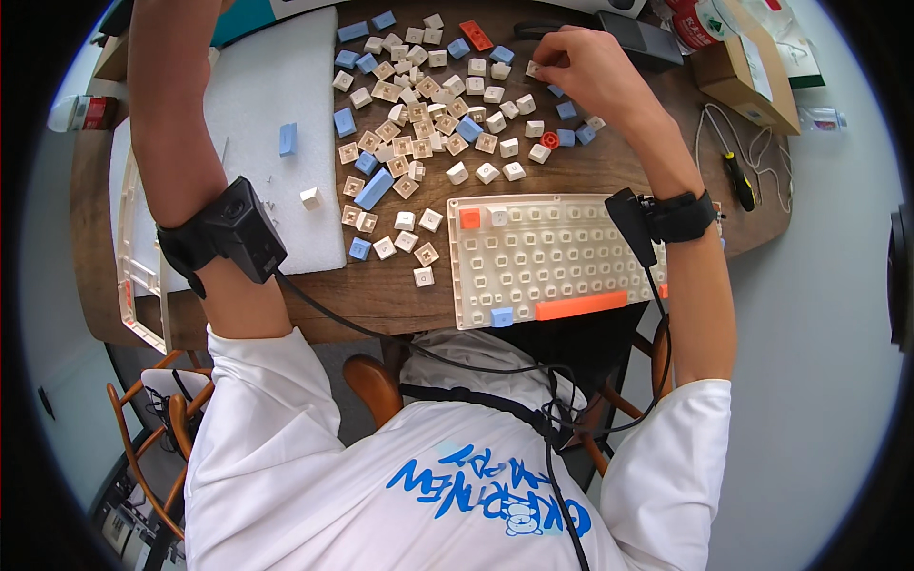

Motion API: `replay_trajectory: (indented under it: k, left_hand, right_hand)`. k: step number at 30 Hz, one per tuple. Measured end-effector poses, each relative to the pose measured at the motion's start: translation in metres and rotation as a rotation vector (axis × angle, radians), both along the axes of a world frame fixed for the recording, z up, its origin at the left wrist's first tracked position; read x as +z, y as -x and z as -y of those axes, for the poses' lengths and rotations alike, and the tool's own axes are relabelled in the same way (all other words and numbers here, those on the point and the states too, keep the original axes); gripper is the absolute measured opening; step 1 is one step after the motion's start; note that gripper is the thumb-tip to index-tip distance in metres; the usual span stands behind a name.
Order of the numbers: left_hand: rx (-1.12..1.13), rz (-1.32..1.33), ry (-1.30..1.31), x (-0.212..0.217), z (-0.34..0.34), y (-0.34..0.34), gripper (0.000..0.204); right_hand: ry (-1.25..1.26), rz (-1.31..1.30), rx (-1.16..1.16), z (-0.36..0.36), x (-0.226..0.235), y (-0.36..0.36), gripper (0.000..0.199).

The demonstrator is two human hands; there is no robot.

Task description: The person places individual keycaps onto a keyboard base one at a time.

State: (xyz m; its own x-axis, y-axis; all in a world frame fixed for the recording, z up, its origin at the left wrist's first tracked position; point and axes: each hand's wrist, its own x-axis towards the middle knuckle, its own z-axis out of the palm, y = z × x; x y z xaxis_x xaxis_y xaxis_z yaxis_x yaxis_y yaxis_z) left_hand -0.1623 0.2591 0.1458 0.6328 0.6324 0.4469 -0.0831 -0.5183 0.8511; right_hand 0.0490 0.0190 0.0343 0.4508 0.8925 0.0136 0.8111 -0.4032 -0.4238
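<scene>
My right hand (583, 65) reaches to the far side of the wooden table (400, 300) and pinches a small beige keycap (535, 68) between thumb and fingers. Just left of it lies a spread of several loose beige and blue keycaps (428, 105), many upside down, with a red one (476, 35) among them. A white keyboard (543, 257) sits near me; it carries an orange space bar (581, 305), an orange corner key (469, 218) and a blue key (502, 316). My left forearm (181, 114) runs up past the picture's top edge, so that hand is hidden.
A white foam sheet (276, 124) on the left holds a blue keycap (288, 139) and a beige one (309, 198). A white plastic frame (133, 276) lies at the table's left edge. A cardboard box (747, 76), cables and a screwdriver (738, 181) crowd the right.
</scene>
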Motion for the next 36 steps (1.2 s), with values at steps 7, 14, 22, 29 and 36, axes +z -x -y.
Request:
replay_trajectory:
  k: [7,14,22,29,36]
  left_hand:
    - [-0.038,0.018,-0.075,-0.008,0.002,-0.005,0.019]
    - [-0.043,0.037,-0.128,-0.009,-0.003,-0.005,0.02]
    - [-0.041,0.043,-0.145,-0.011,0.0,-0.008,0.022]
    - [-0.029,0.043,-0.194,-0.012,-0.002,-0.008,0.022]
    - [-0.04,0.049,-0.234,-0.013,-0.003,-0.008,0.023]
  right_hand:
    - [-0.115,0.053,-0.079,0.006,-0.006,0.003,0.019]
    - [-0.213,-0.011,0.049,0.003,-0.007,0.003,0.018]
    - [-0.242,-0.057,-0.079,0.0,-0.012,0.007,0.017]
    - [-0.205,0.046,-0.069,-0.003,-0.021,0.008,0.019]
    - [-0.199,0.028,-0.022,-0.003,-0.017,0.01,0.019]
